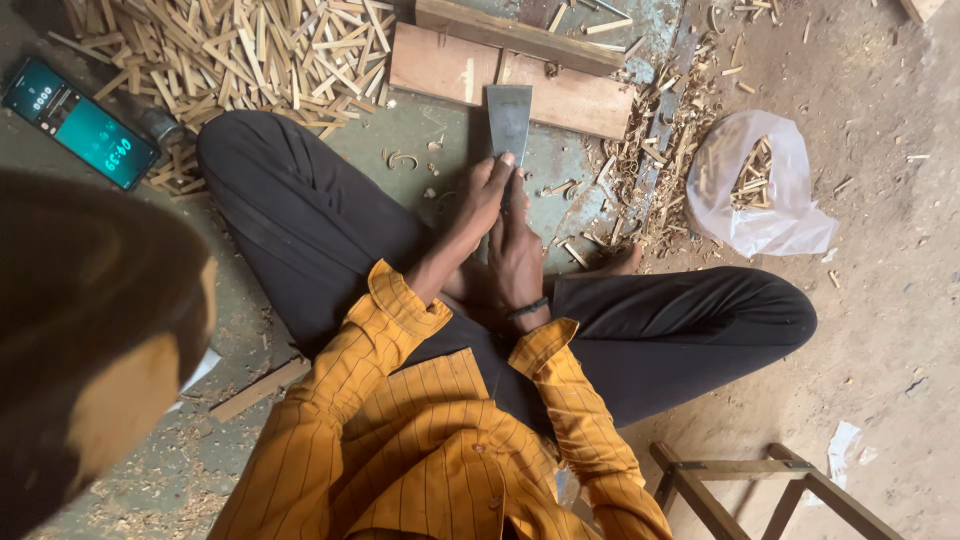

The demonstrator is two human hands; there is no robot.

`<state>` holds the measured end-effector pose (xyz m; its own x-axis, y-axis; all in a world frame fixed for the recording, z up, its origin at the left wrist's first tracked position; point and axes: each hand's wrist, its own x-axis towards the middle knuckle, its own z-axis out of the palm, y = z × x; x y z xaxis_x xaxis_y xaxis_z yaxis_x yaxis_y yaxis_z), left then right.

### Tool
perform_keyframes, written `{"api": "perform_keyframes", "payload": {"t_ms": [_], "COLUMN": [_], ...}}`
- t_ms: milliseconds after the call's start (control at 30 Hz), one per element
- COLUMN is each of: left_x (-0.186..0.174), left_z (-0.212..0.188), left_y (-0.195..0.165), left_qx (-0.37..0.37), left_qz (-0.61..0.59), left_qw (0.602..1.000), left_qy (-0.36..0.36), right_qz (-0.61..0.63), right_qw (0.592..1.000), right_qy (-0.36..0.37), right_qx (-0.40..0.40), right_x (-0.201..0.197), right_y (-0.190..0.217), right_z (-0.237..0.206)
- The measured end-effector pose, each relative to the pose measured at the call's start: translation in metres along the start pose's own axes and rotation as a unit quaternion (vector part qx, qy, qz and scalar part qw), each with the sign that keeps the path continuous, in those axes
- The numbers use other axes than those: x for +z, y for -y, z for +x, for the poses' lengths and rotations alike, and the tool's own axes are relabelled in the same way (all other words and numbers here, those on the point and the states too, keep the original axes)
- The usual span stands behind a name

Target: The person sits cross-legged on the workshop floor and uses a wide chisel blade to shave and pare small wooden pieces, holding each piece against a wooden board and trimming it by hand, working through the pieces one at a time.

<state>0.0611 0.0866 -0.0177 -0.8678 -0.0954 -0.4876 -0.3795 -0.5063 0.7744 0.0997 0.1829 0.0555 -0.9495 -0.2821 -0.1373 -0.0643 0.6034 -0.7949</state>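
Both my hands are wrapped around the handle end of a broad flat metal blade (509,118), my left hand (482,195) higher on it with fingertips touching the steel, my right hand (515,250) closed just below and behind. The blade sticks out toward twelve o'clock from my grip, its square end lying over the wooden planks (520,75) on the floor between my crossed legs. The worry I see is my left fingertips: they sit right where the metal begins, so a slip forward would run them along the edge. I also judge that the blade could skate off the plank and toward my bare foot (615,265) at about four o'clock from my hands. A heap of split wooden sticks (230,50) lies at ten o'clock, a phone (80,122) at nine, and a clear plastic bag (755,185) of sticks at three, all well apart from the blade.
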Motion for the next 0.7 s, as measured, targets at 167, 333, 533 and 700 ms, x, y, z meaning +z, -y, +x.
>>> {"api": "perform_keyframes", "payload": {"t_ms": [167,333,533,700], "left_x": [-0.001,-0.019,-0.02,-0.028], "left_z": [0.032,0.063,0.061,0.045], "left_y": [-0.013,-0.02,-0.022,-0.042], "left_qx": [0.024,0.017,0.169,0.227], "left_qz": [0.04,0.073,0.062,0.151], "left_qw": [0.998,0.997,0.982,0.956], "left_qy": [-0.045,-0.024,-0.052,-0.105], "right_qz": [0.018,0.024,0.29,0.421], "right_qw": [1.0,0.998,0.953,0.877], "right_qy": [-0.008,-0.03,0.006,0.017], "right_qx": [0.012,0.043,0.081,0.229], "right_x": [0.018,0.05,0.031,-0.017], "right_y": [-0.009,-0.02,-0.017,0.002], "right_z": [0.025,0.041,0.032,-0.001]}}
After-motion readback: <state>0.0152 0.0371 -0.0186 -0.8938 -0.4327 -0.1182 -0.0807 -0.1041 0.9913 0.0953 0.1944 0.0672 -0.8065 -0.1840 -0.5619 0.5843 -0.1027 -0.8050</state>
